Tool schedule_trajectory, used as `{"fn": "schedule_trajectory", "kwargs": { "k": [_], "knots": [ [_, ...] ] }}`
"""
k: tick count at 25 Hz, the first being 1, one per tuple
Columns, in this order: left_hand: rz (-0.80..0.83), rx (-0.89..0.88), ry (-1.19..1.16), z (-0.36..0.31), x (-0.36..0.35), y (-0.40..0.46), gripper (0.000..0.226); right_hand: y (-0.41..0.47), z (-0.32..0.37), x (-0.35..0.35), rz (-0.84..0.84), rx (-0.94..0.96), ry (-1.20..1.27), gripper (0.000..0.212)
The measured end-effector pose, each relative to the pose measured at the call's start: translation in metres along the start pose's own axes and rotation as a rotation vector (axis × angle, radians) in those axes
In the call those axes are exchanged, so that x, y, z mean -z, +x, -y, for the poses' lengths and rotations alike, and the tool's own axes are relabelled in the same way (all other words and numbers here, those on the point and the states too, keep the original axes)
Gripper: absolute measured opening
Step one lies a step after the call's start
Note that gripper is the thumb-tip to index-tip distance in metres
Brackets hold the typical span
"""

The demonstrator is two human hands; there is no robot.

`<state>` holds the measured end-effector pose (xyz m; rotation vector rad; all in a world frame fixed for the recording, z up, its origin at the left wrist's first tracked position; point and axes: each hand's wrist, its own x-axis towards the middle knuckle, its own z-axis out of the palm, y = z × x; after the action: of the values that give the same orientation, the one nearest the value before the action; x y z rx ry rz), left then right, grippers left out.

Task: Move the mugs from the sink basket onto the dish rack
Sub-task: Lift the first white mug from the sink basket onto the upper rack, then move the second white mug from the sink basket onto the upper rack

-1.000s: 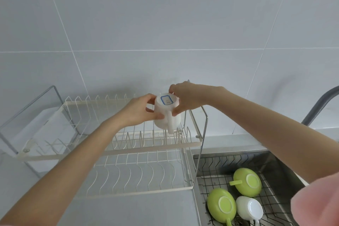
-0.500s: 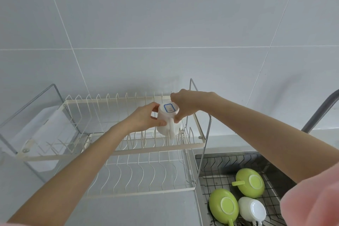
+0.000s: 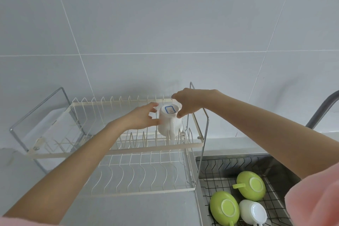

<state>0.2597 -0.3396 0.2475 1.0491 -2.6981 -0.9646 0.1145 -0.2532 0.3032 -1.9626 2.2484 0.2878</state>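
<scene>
- White mug (image 3: 169, 122) stands upside down on the dish rack's (image 3: 128, 151) upper tier, right end.
- Left hand (image 3: 142, 119) and right hand (image 3: 187, 105) touch its sides, fingers spread; firmness of hold unclear.
- Three mugs (image 3: 251, 185) lie in the sink basket (image 3: 220, 167), partly cut off.
</scene>
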Motion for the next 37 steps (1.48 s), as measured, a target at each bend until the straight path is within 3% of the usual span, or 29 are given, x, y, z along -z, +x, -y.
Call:
{"fn": "schedule_trajectory", "kwargs": {
  "k": [5, 9, 12, 26, 37],
  "knots": [
    [-0.196, -0.062, 0.224, -0.024, 0.016, -0.034, 0.057, -0.041, -0.013, 0.011, -0.113, 0.051, 0.027, 0.06],
    [-0.428, -0.152, 0.453, -0.064, 0.008, -0.066, 0.052, -0.089, -0.029, 0.001, -0.314, 0.086, 0.093, 0.057],
    [-0.522, -0.246, 0.486, -0.097, -0.012, -0.079, 0.051, -0.121, -0.047, -0.015, -0.439, 0.075, 0.137, 0.057],
    [-0.428, -0.238, 0.59, -0.197, -0.125, -0.056, 0.05, -0.195, -0.174, -0.098, -0.39, 0.026, 0.151, 0.053],
    [-0.26, -0.111, 0.358, -0.206, -0.251, -0.005, 0.05, -0.198, -0.256, -0.21, -0.196, -0.072, 0.527, 0.051]
  ]
}}
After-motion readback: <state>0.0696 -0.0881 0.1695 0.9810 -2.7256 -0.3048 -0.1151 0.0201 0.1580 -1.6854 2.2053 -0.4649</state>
